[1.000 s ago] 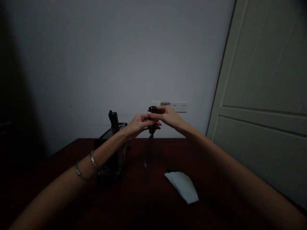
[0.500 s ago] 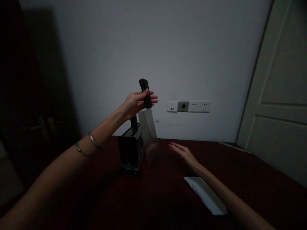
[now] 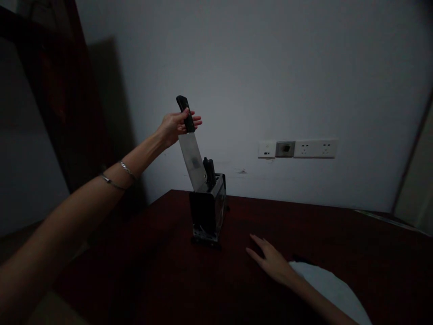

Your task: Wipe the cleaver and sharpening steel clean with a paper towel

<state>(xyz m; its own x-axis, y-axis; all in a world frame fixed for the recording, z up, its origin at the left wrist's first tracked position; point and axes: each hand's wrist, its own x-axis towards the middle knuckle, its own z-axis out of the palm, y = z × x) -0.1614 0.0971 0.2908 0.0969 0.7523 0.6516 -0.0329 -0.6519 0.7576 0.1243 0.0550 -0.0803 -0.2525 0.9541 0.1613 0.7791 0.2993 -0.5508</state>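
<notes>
My left hand (image 3: pixel 176 127) is raised and closed round the black handle of a cleaver (image 3: pixel 191 158), whose broad blade points down with its tip at the top of a dark knife block (image 3: pixel 207 212). Two other black knife handles (image 3: pixel 209 170) stick up from the block. My right hand (image 3: pixel 273 262) lies flat on the dark red table (image 3: pixel 162 275) with its fingers stretched out, holding nothing. Just behind its wrist lies a white cloth or paper (image 3: pixel 334 293).
A row of wall sockets (image 3: pixel 297 149) sits on the grey wall behind the table. A dark wooden cabinet (image 3: pixel 57 99) stands at the left. A pale door edge (image 3: pixel 416 198) shows at the far right.
Both hands held the cleaver's handle at first; my right hand let go and dropped flat onto the table. My left hand carried the cleaver over to the knife block.
</notes>
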